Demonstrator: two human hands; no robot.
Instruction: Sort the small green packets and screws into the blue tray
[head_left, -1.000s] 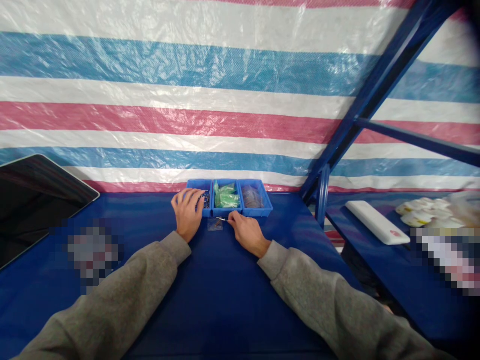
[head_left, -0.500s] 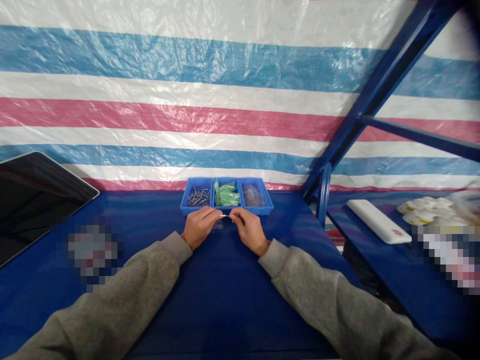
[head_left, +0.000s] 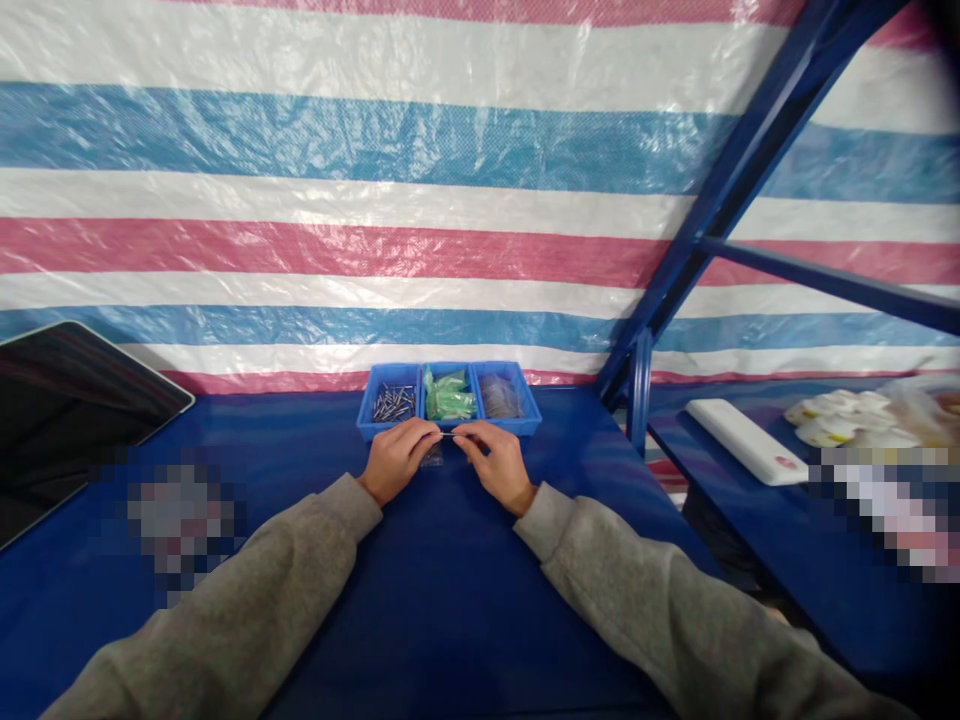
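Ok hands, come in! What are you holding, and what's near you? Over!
Left hand, right hand: both pinching one thin piece. Small clear bag beside left hand, partly hidden. Blue bins just beyond.

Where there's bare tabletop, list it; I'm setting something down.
Bare blue tabletop lies between the gray sleeves, between the black screen and the blue bins, and from the bins rightward to the blue post. Crowded before the bins: the left hand and right hand pinch a slim metal piece beside a clear bag.
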